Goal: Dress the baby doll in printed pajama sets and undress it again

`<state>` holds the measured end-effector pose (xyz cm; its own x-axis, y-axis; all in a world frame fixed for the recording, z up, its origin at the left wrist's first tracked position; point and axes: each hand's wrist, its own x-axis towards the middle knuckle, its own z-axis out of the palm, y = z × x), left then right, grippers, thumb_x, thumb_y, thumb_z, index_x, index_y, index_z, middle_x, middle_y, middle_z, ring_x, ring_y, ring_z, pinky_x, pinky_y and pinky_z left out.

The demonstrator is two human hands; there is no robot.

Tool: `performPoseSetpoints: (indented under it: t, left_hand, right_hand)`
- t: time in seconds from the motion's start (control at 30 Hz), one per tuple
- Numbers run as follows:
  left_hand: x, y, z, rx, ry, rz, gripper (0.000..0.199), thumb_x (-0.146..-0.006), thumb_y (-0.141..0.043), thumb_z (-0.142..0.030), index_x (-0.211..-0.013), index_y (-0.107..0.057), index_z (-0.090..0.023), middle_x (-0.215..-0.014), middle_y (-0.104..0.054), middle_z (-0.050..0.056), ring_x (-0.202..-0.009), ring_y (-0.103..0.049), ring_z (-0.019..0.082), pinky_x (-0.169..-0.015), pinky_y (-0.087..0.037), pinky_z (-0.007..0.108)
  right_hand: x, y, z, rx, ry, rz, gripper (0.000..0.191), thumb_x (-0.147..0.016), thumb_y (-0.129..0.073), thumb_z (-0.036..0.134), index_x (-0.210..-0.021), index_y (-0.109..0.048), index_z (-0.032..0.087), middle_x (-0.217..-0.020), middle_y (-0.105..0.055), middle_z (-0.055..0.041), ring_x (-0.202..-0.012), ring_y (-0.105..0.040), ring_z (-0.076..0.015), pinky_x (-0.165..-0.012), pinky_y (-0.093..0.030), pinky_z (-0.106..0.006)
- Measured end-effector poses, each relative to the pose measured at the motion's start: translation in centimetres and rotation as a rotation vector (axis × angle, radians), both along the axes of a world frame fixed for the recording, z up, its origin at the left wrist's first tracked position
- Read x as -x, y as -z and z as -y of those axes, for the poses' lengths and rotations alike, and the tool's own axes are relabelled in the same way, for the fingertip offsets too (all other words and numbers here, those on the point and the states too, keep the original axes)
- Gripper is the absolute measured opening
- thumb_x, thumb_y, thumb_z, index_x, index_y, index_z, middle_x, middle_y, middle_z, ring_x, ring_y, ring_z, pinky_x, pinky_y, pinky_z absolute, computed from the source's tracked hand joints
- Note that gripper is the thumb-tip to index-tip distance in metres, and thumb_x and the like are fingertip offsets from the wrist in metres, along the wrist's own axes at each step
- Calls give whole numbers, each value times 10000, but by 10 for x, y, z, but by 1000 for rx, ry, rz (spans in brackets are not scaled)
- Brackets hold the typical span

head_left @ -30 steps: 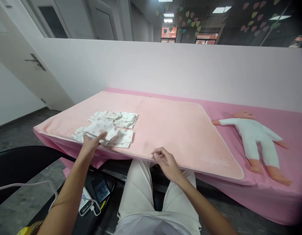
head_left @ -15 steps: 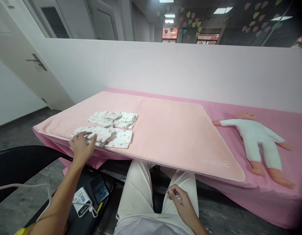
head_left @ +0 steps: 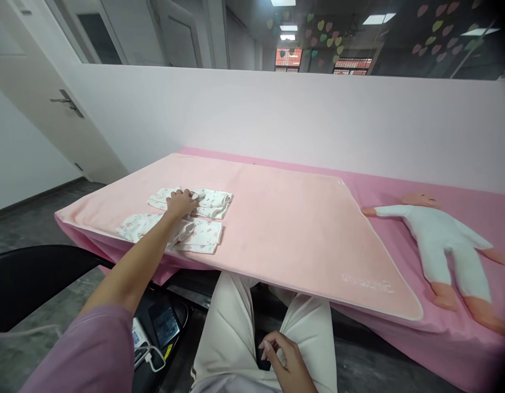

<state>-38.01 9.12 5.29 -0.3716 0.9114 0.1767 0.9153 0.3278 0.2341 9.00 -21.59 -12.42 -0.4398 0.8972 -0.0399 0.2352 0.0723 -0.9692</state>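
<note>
Two folded white baby garments with small prints lie on the left part of the pink mat, one behind the other. My left hand (head_left: pixel 182 203) is on the far garment (head_left: pixel 213 203), its fingers bent down into the cloth and the fingertips hidden. Under my left forearm is the near garment (head_left: pixel 203 233), partly covered by it. My right hand (head_left: pixel 285 357) rests over my lap with loosely curled fingers and nothing visible in them.
The pink mat (head_left: pixel 285 229) covers much of the pink-draped table. A baby doll (head_left: pixel 444 240) in a white suit lies at the right, one hand at the mat's edge. On a black chair (head_left: pixel 154 360) at lower left are a phone (head_left: pixel 164 322) and a cabled power bank (head_left: pixel 140 338).
My left hand has moved from the near garment forward and right onto the far one. My right hand has shifted slightly left and down over my lap.
</note>
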Motion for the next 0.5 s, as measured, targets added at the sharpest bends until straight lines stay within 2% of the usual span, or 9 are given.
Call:
performPoseSetpoints:
  t: [0.1,0.23,0.33,0.4,0.5]
  left_hand:
    - [6,2,-5,-13,-45,-86,354,-996,-550,-406,-1194,-609,-119,-1322,-641,260,-1246,-542,405,-1079,-354,547]
    - [6,-11,-3,-114,-132,61,337,-1047,-431,-365,-1228,-600,-137,-1197,-693,195,-1078,-602,328,-957,-411,434]
    - [-5,-28,0,-289,-164,211,323,-1068,-408,-364,-1219,-602,-155,-1148,-701,153,-1020,-609,285,-894,-434,385]
    - [-20,-44,0,-455,-119,295,316,-1087,-397,-361,-1218,-597,-154,-1185,-688,146,-1034,-612,262,-907,-452,373]
    - [-65,-75,9,-727,41,392,326,-1117,-382,-380,-1241,-578,-151,-1257,-651,146,-1100,-613,246,-944,-489,365]
  right_hand:
    - [1,5,-1,16,9,-10,441,-1082,-489,601,-966,-724,247,-844,-744,-53,-823,-715,-253,-809,-517,-362]
    - [0,8,-3,34,0,-9,439,-1089,-486,591,-969,-723,241,-842,-746,-53,-831,-717,-250,-816,-518,-360]
    - [0,6,-3,30,11,-27,436,-1088,-495,591,-973,-725,239,-842,-740,-51,-827,-711,-247,-813,-522,-359]
    - [0,-2,-5,23,25,-47,434,-1085,-502,595,-975,-728,242,-838,-733,-51,-819,-706,-248,-804,-532,-364]
    - [-3,-31,-20,-20,5,-64,380,-1087,-515,565,-1036,-736,260,-915,-742,-68,-877,-711,-262,-842,-557,-396]
